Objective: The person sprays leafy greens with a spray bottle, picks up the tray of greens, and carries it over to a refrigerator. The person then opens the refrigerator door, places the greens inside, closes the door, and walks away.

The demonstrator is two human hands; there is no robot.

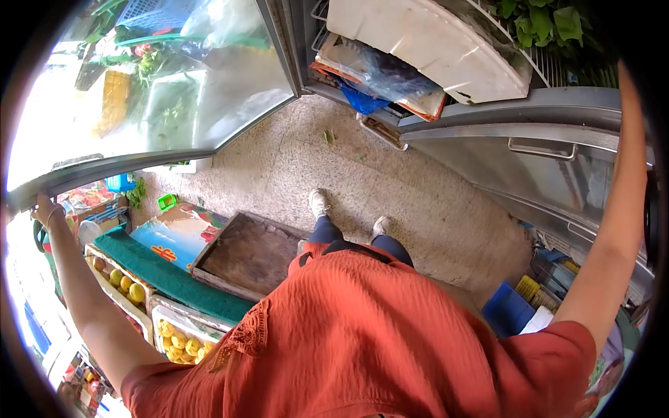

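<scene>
At the far left, my left hand (46,210) grips the outer edge of a glass cooler door (209,151), which stands swung open. Its fingers are partly hidden behind the metal frame. My right forearm (620,181) reaches up along the right side past a cooler with metal doors. The dark image border cuts off the right hand. Inside the cooler, near that arm, are a white foam box (418,42) and leafy greens (547,24) on a wire rack. Below the foam box lie flattened plastic bags (383,70) on an orange-edged tray.
A shallow wooden tray (247,254) lies at the left of my feet, beside a green cloth-covered ledge (160,268). Boxes of yellow fruit (182,343) stand at lower left. A blue crate (507,310) is at lower right. A closed lower metal door (529,174) faces the speckled floor (418,202).
</scene>
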